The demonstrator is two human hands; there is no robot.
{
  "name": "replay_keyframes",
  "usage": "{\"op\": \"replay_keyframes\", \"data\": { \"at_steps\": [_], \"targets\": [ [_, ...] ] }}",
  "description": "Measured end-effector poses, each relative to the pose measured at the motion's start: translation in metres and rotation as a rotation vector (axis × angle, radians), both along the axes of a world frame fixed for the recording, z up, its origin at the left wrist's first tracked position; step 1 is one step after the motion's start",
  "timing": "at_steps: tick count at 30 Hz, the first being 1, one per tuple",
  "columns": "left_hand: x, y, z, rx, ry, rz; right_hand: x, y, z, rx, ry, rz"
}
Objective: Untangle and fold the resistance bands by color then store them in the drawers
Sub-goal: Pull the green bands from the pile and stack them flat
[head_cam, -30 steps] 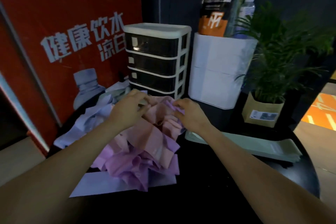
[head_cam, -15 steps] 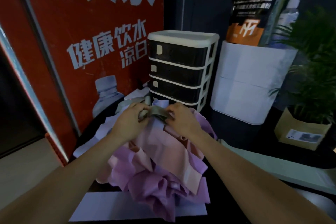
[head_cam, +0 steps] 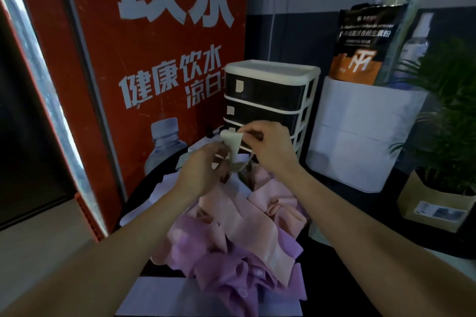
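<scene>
Above the pile (head_cam: 239, 244), in front of the drawers (head_cam: 270, 100), both hands pinched a pale band (head_cam: 233, 143): left hand (head_cam: 203, 172) low, right hand (head_cam: 268, 147) high. Its tail probably ran into the tangle, so a hard pull risked tightening knots or dragging pink bands off the table.

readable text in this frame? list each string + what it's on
"健康饮水": white characters on the red poster.
"凉白": second line under it on the poster; the rest is hidden behind the drawer unit.
Large white characters at the poster's top: cropped, not readable.
"multivitamin powder": partly legible on the black-and-orange pouch; the Chinese line below is too blurred, the logo not legible as text.
Tags on the drawer fronts: nothing readable.
Label on the plant's kraft box: too blurred.
</scene>
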State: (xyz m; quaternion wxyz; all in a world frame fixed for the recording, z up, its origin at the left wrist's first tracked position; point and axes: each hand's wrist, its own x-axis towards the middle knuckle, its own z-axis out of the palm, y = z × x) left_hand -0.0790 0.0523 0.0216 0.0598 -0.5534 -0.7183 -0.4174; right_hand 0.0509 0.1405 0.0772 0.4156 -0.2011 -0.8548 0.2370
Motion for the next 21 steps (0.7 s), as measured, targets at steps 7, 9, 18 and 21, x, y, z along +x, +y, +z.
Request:
{"op": "replay_keyframes", "data": {
  "at_steps": [7,9,18,21],
  "targets": [
    [0.029,-0.004,0.036,0.062,-0.045,-0.074,0.028,-0.011,0.040,-0.029,0.108,0.004],
    [0.035,-0.003,0.045,0.135,-0.021,-0.089,0.034,-0.015,0.050,-0.029,0.149,-0.001],
    [0.062,-0.014,0.097,0.315,0.119,-0.104,0.066,-0.021,0.089,-0.035,0.286,-0.023],
    [0.068,-0.018,0.107,0.311,0.003,-0.172,0.077,-0.022,0.091,-0.037,0.274,0.004]
  ]
}}
